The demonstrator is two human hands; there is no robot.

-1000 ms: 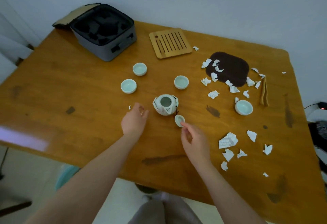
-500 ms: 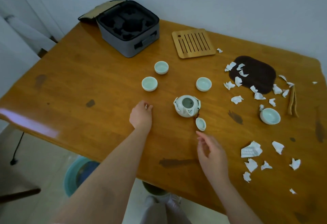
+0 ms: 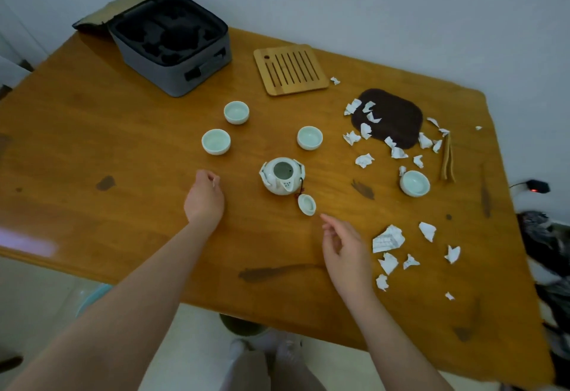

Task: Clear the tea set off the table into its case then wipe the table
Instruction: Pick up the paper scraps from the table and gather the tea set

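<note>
Near the table's (image 3: pixel 92 131) middle – teapot (image 3: pixel 282 176) uncovered, its lid (image 3: pixel 307 204) lying just beside it. Right hand (image 3: pixel 342 248) loose, fingers relaxed, empty, near the lid. Left hand (image 3: pixel 203 202) curled, left of the teapot – whether it pinches anything cannot be told. Case (image 3: pixel 172 42) open, far left corner.

Torn white paper scraps (image 3: pixel 388 239) lie scattered across the right side, the largest crumpled piece towards the front. A plain pale wall (image 3: pixel 370 5) stands behind. At far right a small black device (image 3: pixel 538 187) shows a red light, with a heap of dark fabric (image 3: pixel 543 242) below it. A teal container (image 3: pixel 92 296) sits on the pale floor (image 3: pixel 40 292).
</note>
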